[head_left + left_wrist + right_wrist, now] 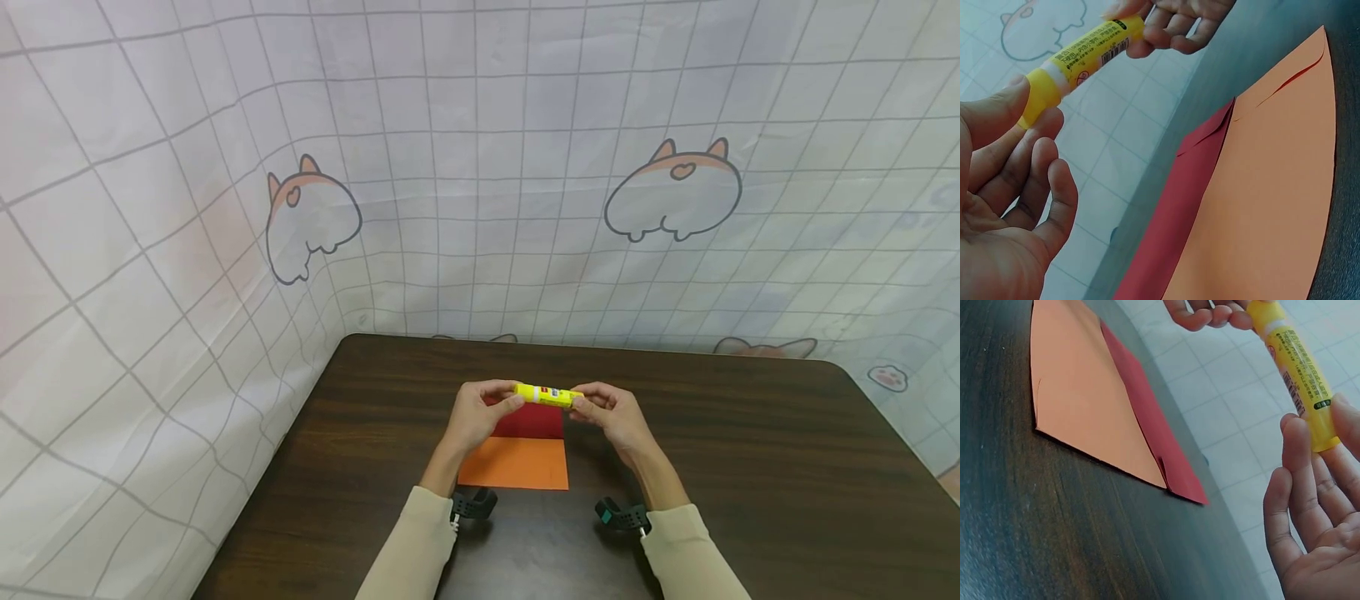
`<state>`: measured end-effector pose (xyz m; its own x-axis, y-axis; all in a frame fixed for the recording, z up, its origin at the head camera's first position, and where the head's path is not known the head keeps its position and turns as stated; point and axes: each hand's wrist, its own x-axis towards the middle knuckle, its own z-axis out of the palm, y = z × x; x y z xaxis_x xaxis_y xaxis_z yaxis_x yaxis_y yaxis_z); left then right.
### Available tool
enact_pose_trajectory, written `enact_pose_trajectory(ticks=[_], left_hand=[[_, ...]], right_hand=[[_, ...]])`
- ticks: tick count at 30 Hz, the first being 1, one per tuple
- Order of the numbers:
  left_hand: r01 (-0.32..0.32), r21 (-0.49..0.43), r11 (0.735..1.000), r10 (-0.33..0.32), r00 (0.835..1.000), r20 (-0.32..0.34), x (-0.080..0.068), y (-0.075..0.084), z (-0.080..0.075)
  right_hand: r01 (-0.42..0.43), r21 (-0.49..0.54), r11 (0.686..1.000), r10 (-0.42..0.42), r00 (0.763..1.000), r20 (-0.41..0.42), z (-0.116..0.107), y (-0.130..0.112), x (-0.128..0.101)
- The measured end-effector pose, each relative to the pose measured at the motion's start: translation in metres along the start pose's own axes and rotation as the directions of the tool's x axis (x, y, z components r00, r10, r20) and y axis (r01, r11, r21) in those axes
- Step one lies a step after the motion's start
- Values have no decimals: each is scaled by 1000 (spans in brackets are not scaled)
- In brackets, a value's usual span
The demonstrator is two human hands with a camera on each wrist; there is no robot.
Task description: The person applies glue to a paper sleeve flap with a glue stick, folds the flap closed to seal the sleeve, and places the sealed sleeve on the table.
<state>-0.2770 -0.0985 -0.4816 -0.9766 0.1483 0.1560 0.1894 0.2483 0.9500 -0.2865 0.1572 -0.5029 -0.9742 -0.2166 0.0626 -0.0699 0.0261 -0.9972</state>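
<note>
A yellow glue stick (551, 396) is held level between both hands, raised over the table. The left hand (476, 414) pinches its capped end with thumb and fingertips; a pale band shows beside the yellow cap (1040, 94). At the other end, the right hand (617, 417) pinches the base between thumb and fingers. Below the hands lie an orange paper sheet (517, 463) and, touching its far edge, a red paper piece (532, 423). Slits show near the edges of both papers in the left wrist view. The left hand hides part of the papers in the head view.
The dark brown wooden table (750, 442) extends to both sides and toward the person. Behind it and along the left hangs a white grid-patterned cloth (487, 183) with cartoon animal prints. Black straps (622, 515) sit on both wrists.
</note>
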Motion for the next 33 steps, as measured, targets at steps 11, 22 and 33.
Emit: enact_pose_trajectory(ticks=[11,22,33], left_hand=[[-23,-48,999,21,999,-38,0,-6,7],[-13,-66,998,10,999,-46,0,-10,8],[-10,-63,998,7,999,-44,0,-11,11]], right_hand=[[87,-7,996,-87,996,-9,-2,-2,-1],[92,-29,995,-92,996,-21,-1,-2,-1],[92,-42,995,-93,995,-31,-1,-2,-2]])
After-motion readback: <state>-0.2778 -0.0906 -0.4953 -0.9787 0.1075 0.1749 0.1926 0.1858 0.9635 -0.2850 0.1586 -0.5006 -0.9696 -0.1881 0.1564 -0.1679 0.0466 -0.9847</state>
